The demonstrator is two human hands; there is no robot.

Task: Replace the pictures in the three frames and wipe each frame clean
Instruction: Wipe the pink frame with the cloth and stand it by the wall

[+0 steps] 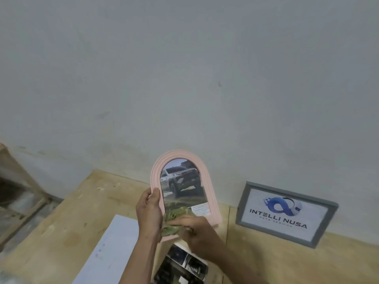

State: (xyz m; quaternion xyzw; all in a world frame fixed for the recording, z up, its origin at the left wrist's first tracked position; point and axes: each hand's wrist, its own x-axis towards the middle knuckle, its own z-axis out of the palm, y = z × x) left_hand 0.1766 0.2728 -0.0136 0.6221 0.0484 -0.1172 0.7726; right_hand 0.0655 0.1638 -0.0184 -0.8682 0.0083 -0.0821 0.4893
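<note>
Grey wall (184, 68) behind; plywood table (266, 263) below, seam running front to back. Pink frame (211, 193), arched, held upright above table, long axis vertical and leaning slightly left, car picture (180, 181) already inside. Left hand (148, 214) closed on frame's left edge, thumb over front rim, fingers behind. Right hand (196, 230) curled shut on green cloth (174, 220), cloth pressed against lower part of glass, near bottom rim. Step judged: wiping of this frame, picture swap apparently done. Key relation: unwiped stretch of glass lies directly above right hand, along frame's long axis; next stroke likely upward toward arch, left hand bracing against push. Risk judged: frame twisting in one-sided grip if cloth pressure goes off-centre. Grey frame (244, 203), rectangular, propped against wall well right of hands, logo print inside; whether wiped cannot be told. White sheet (110, 251) flat on table, left of forearms. Dark prints (180, 265) lying under right forearm, near front edge. Third frame not in view. Wooden crate (18, 191) at far left, beyond table.
</note>
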